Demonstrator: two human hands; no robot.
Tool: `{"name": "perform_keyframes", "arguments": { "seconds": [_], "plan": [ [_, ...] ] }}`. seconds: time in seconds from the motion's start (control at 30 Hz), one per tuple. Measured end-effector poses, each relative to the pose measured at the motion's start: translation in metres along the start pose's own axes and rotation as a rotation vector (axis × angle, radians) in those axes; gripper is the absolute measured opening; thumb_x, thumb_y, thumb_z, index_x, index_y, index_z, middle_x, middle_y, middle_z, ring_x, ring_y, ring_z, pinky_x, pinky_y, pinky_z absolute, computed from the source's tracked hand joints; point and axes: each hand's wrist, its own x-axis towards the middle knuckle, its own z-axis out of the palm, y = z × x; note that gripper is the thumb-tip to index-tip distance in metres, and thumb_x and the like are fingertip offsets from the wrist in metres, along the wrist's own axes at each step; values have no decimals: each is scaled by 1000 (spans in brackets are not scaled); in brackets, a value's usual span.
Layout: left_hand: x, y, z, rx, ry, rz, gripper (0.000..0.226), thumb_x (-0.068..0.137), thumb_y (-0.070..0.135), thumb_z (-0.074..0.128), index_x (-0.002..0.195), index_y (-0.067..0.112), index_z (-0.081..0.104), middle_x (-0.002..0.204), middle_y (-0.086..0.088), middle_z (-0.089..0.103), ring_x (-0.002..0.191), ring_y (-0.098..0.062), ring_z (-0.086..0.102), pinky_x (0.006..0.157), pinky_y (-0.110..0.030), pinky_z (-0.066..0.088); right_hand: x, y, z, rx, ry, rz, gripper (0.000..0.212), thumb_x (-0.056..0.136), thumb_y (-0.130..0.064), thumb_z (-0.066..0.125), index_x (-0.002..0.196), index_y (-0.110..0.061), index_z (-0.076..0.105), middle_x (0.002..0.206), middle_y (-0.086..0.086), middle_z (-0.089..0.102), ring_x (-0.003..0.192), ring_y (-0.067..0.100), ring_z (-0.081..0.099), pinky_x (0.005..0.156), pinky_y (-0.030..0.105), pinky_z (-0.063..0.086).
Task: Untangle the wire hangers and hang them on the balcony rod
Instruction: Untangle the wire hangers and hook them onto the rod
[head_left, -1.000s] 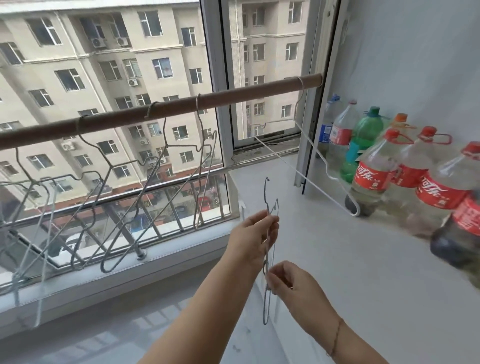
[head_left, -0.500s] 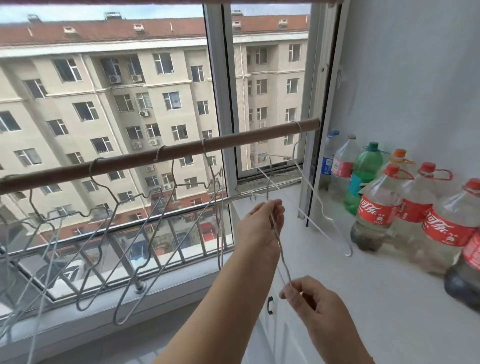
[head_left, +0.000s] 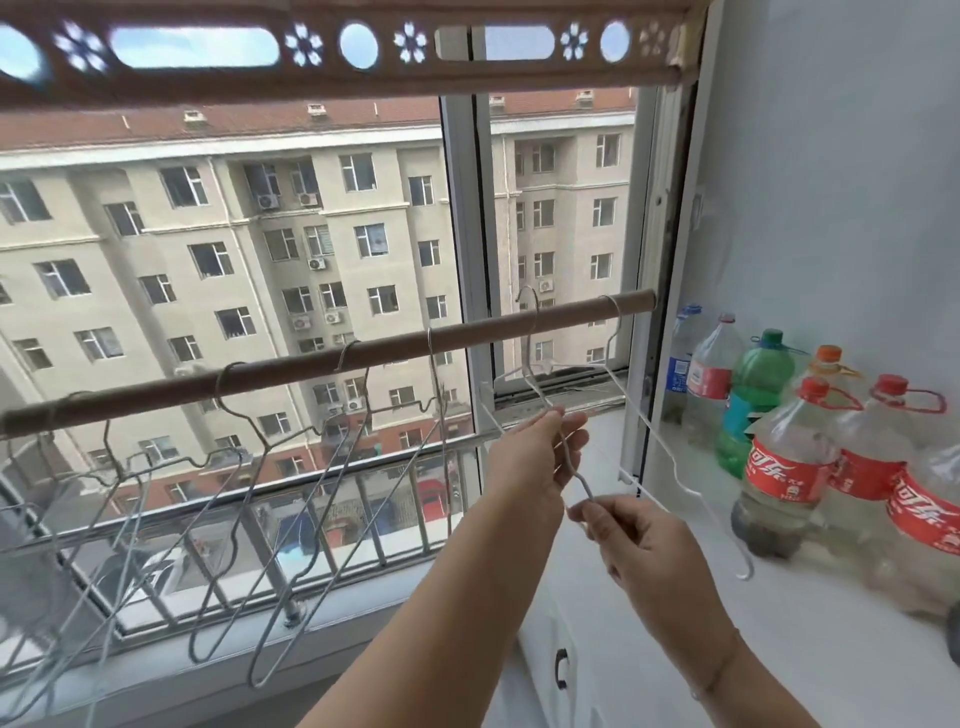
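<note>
Step in hand: hanging one freed hanger.

The right hand (head_left: 639, 540) pinches the lower bend of the white wire hanger (head_left: 574, 473) between thumb and fingertips. Just above it, the left hand (head_left: 532, 460) has its fingers curled round the wire.

The hook reaches the balcony rod (head_left: 311, 364). Whether it is seated cannot be told.

The next move probably calls for dropping the hook over the rod, between the grey hangers (head_left: 244, 415) and the hung white hanger (head_left: 675, 467), then releasing.

The leftmost hangers are cut off. Their thin wires overlap, so no count is possible.
</note>
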Motion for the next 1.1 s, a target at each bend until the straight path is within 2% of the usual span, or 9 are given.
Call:
{"name": "perform_keyframes", "arguments": {
  "seconds": [0.1,0.23,0.4,0.53,0.67,0.8,0.9,0.97,1.1],
  "plan": [
    [4,-3,-8,39,17,-29,15,92,3,46,87,9,60,80,-7,69,73,-18,63,62,-23,46,-2,6,6,-7,-12,32,13,87,-25,59,82,-21,70,46,-5,53,42,3,41,48,17,38],
    [0,-7,-24,66,25,0,17,88,-1,49,95,9,60,83,-6,68,79,-17,62,66,-23,46,-7,14,10,-6,2,84,11,86,-27,60,91,-22,69,53,-8,58,47,5,46,49,14,39],
    [-35,3,-54,120,35,136,21,89,-1,49,98,8,65,94,-8,69,92,-21,61,82,-29,46,-11,14,6,-260,172,-29,38,88,-23,58,124,-15,54,106,-1,54,70,4,54,62,2,41],
    [-82,33,-89,192,24,409,27,89,-5,46,91,9,69,83,-6,72,84,-19,63,84,-31,48,-19,-12,16,-179,246,-169,42,80,-43,52,115,-20,55,97,-9,52,80,9,55,65,-2,39],
    [-99,72,-136,240,167,617,27,89,-3,46,89,12,68,85,-5,72,87,-17,64,83,-29,48,-42,-42,56,-7,20,-230,22,81,-35,53,103,-30,58,82,-9,60,74,7,58,62,4,44],
    [-80,81,-170,487,258,511,25,91,2,46,101,13,66,108,-8,68,104,-21,59,98,-35,44,-55,-49,117,160,-302,-36,29,82,-36,59,109,-28,56,86,-6,62,74,3,58,65,11,46],
    [-59,73,-178,713,266,432,26,94,12,49,115,8,63,116,-10,65,110,-23,56,104,-42,41,-48,-41,159,98,-315,61,38,84,-38,63,116,-21,54,96,-2,61,81,5,57,69,9,45],
    [-48,70,-178,786,250,392,27,93,19,52,115,7,64,107,-9,67,100,-22,60,98,-41,46,-41,-38,178,54,-275,126,42,81,-44,64,115,-20,54,93,-1,59,83,10,56,71,14,45],
    [-38,71,-180,716,164,290,20,92,18,56,102,6,68,84,-6,69,70,-15,58,68,-27,49,-35,-37,200,-16,-190,241,31,74,-44,69,94,-26,54,80,-6,54,72,11,52,60,20,37]
  ]
}}
